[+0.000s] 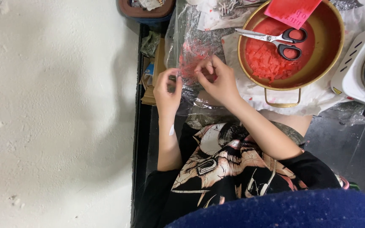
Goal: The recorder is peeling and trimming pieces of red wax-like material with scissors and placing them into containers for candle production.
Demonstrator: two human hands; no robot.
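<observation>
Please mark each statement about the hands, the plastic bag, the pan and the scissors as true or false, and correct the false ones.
1. Both hands, the left hand and the right hand, pinch the clear plastic bag. True.
2. The scissors lie on the floor. False: they rest in the gold pan.
3. The pan holds red flakes. True.
4. The scissors have blue handles. False: the handles are black.
5. The white hot plate stands to the right of the pan. True.

black short-sleeved graphic shirt
</observation>
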